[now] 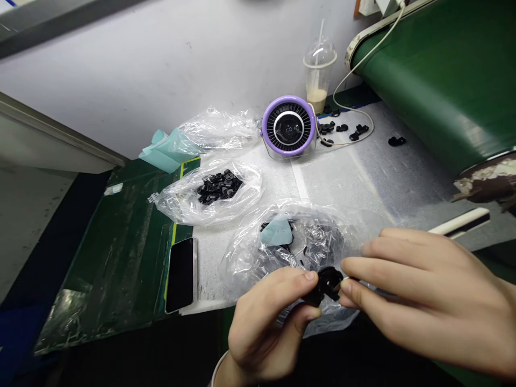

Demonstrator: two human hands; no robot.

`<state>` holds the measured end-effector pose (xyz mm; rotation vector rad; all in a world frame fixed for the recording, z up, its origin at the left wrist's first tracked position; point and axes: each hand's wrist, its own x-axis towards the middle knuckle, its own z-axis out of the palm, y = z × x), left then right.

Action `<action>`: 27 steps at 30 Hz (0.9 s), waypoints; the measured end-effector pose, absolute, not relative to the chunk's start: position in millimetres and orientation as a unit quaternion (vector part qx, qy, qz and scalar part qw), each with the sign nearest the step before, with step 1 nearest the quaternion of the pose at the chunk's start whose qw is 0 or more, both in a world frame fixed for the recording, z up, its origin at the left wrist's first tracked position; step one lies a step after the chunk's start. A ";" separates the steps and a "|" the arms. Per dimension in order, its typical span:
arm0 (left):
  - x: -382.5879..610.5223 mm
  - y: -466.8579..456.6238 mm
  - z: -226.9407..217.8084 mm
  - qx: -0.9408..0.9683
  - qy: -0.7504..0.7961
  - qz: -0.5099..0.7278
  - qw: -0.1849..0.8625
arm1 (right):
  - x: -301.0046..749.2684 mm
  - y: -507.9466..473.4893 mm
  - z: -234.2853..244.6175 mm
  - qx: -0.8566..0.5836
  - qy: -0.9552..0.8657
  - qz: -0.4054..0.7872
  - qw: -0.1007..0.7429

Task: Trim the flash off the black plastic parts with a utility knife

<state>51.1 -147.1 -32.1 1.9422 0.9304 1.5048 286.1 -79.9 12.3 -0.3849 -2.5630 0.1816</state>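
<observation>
Our left hand [270,322] is closed in a tight pinch on a black plastic part [328,285] just above a clear plastic bag [258,258]; our right hand [427,295], nearly closed, holds its other side. Together the hands hide much of the part, so its exact shape is hard to make out.
</observation>
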 end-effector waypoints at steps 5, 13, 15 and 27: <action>51.0 -147.6 -34.1 0.714 0.340 0.555 0.259 | 290.0 -88.1 12.6 -0.137 -0.954 0.051 0.263; 49.7 -150.2 -34.0 0.712 0.339 0.550 0.274 | 291.0 -93.8 9.8 -0.141 -0.950 0.032 0.276; 49.4 -150.2 -33.7 0.713 0.341 0.546 0.278 | 290.8 -93.9 10.3 -0.141 -0.949 0.031 0.279; 49.8 -147.6 -29.2 0.719 0.339 0.541 0.275 | 289.9 -85.9 12.0 -0.111 -0.954 0.035 0.276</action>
